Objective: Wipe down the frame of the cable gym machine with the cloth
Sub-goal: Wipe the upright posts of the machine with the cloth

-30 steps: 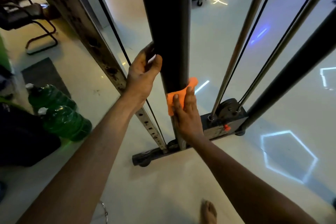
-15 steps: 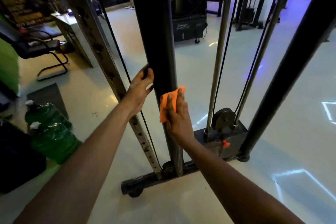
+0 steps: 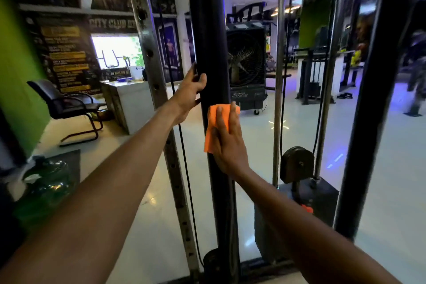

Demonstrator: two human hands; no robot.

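Head view. Black upright post [image 3: 207,30] of the cable machine frame: runs top to bottom at centre, the part under wiping. Orange cloth [image 3: 213,127]: flat against the post's near face, just right of centre, pinned there by the right hand [image 3: 228,145], whose straight fingers [image 3: 220,120] press it so it takes the post's surface; the hand is spread, not clenched. Left hand [image 3: 190,92]: at 10 o'clock from the cloth, fingers curled round the post's left edge, likely to brace the body. Perforated steel upright [image 3: 149,53] and black cable [image 3: 170,71]: at 9 o'clock from the post, untouched. Pulley [image 3: 297,163] on the weight stack: at 4 o'clock. Background: office chair [image 3: 66,104] at 9 o'clock, air cooler [image 3: 246,64] behind the post.
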